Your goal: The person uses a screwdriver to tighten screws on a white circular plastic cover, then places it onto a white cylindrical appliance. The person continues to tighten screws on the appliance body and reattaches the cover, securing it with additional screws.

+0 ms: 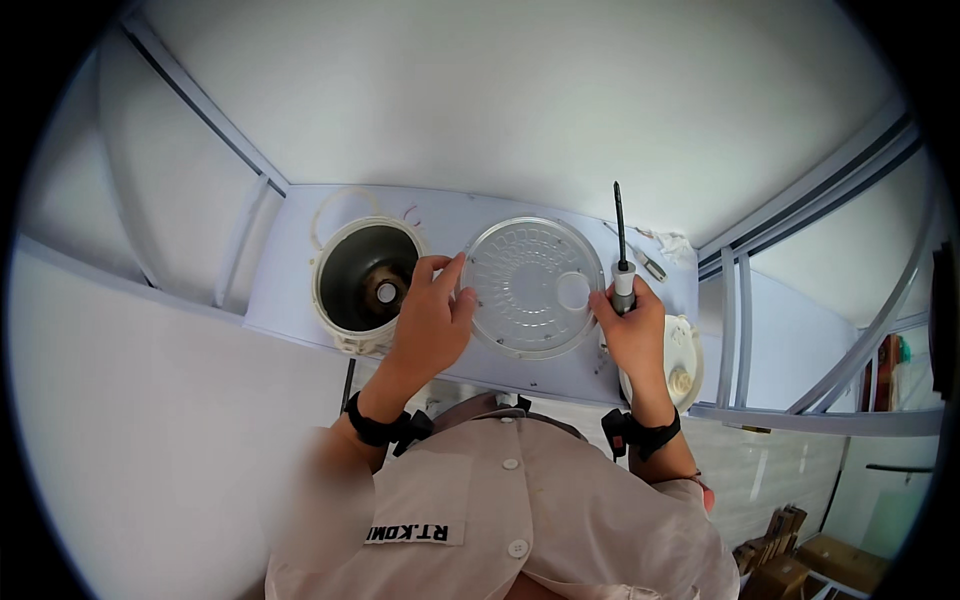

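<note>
A thin round silvery inner lid plate (520, 290), with embossed rings and a round hole at its right side, is between my hands above the table. My left hand (432, 315) holds its left rim, the thumb and forefinger spread along the edge. My right hand (635, 325) is closed around the white and grey handle of a screwdriver (622, 245), whose dark shaft points away from me. The right thumb touches the plate's right rim. Left of the plate stands a white rice cooker body (345, 335), its dark inside showing a round light piece at the bottom.
A round cream-coloured lid part (690, 365) lies at the table's right front, partly behind my right forearm. Farther back are another screwdriver (648, 264) and a crumpled white bag (675, 245). Metal frame rails (735, 320) flank the pale table (450, 205). Cardboard boxes (850, 562) sit low at right.
</note>
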`<state>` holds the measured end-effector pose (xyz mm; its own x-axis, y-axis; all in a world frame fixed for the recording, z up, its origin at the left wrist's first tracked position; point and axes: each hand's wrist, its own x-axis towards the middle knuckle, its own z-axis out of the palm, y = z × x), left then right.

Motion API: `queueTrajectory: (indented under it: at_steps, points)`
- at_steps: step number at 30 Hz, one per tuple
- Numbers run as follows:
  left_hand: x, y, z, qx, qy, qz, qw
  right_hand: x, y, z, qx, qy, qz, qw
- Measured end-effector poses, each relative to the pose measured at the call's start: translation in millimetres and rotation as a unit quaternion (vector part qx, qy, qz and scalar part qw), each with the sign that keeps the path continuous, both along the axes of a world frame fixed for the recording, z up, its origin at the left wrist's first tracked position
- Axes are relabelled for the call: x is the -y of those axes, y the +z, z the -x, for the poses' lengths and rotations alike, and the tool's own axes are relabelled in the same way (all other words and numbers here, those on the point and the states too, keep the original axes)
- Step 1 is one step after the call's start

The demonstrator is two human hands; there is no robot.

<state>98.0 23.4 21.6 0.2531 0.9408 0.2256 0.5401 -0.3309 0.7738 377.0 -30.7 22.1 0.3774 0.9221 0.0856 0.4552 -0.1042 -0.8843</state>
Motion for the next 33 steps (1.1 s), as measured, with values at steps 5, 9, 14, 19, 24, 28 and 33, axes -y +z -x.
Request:
queueTrajectory:
  at_steps: [5,9,14,19,24,28,33]
  points:
    - [-1.9,7.8,25.2,0.009,0.026,-0.017,0.999,-12.1,8.5,23.2,0.010,0.031,-0.014,0.999]
    - [-4.2,12.7,57.7,0.012,0.052,-0.011,0.999,-23.8,7.6,54.0,-0.006,0.076,-0.023,0.997]
    - [-16.5,2.5,105.8,-0.005,0.077,-0.039,0.996,-40.5,-6.1,99.4,-0.018,0.115,-0.028,0.993]
    - [-26.1,2.5,146.7,-0.028,0.102,-0.032,0.994,-55.1,-15.4,143.3,0.019,0.126,0.005,0.992]
    - [-37.7,-5.1,182.6,-0.038,0.103,-0.013,0.994,-62.6,-19.0,183.0,0.004,0.106,0.016,0.994]
    - [-45.7,-12.3,203.1,-0.032,0.093,-0.015,0.995,-66.9,-18.3,202.4,-0.008,0.090,0.016,0.996]
    - [-55.8,-19.8,215.8,-0.035,0.073,-0.030,0.996,-68.6,-23.0,218.2,0.022,0.048,0.015,0.998]
